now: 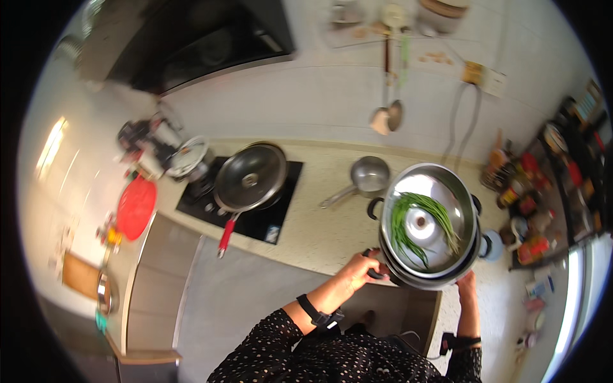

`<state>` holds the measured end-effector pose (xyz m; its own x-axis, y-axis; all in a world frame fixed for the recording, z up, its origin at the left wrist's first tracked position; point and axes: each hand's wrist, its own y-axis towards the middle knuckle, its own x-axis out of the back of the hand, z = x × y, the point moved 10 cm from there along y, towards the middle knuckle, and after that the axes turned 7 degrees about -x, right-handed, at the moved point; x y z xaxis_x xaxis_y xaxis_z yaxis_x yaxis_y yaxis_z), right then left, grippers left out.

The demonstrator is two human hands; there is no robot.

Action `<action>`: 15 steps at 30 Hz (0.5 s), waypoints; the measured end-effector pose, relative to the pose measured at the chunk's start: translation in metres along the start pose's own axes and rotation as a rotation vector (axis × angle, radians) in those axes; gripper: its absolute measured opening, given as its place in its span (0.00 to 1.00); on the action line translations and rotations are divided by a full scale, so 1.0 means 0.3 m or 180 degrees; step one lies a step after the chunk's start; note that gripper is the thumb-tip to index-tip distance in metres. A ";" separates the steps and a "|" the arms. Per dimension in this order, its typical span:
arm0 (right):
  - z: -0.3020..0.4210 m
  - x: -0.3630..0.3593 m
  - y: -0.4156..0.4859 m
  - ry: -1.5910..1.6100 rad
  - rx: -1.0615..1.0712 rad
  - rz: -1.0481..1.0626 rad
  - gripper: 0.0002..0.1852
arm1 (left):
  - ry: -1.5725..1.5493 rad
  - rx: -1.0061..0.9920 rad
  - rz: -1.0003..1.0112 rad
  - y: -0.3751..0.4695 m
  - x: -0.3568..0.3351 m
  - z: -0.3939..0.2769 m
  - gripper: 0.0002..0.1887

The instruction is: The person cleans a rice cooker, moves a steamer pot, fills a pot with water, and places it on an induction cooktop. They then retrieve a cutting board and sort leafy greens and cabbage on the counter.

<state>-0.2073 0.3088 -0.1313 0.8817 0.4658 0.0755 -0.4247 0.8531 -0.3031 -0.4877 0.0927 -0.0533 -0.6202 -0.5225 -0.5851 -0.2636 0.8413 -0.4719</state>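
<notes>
A stack of stainless steel pots is held between my two hands, over the right part of the counter. My left hand grips a black loop handle on the stack's near left side. At the lower right, my right hand is against the stack's outer side, its fingers mostly hidden beneath. The top vessel is a shiny steel basin. Inside it lies a curved bunch of green onions or chives, around a dark round spot at the centre. A second black handle juts out on the left.
A small steel saucepan stands just left of the stack. Farther left, a lidded frying pan with a red handle sits on a black cooktop. Jars and bottles crowd a rack on the right. Ladles hang on the wall.
</notes>
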 end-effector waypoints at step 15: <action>0.163 -0.512 -0.403 -0.0585 0.1068 0.0886 0.22 | -0.0322 -0.0408 -0.0346 -0.709 0.352 0.068 0.43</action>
<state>-0.3014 0.1457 -0.0597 0.6867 0.6956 0.2111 -0.7094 0.7047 -0.0142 -0.4822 -0.1443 -0.0282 -0.5072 -0.6170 -0.6017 -0.4210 0.7866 -0.4518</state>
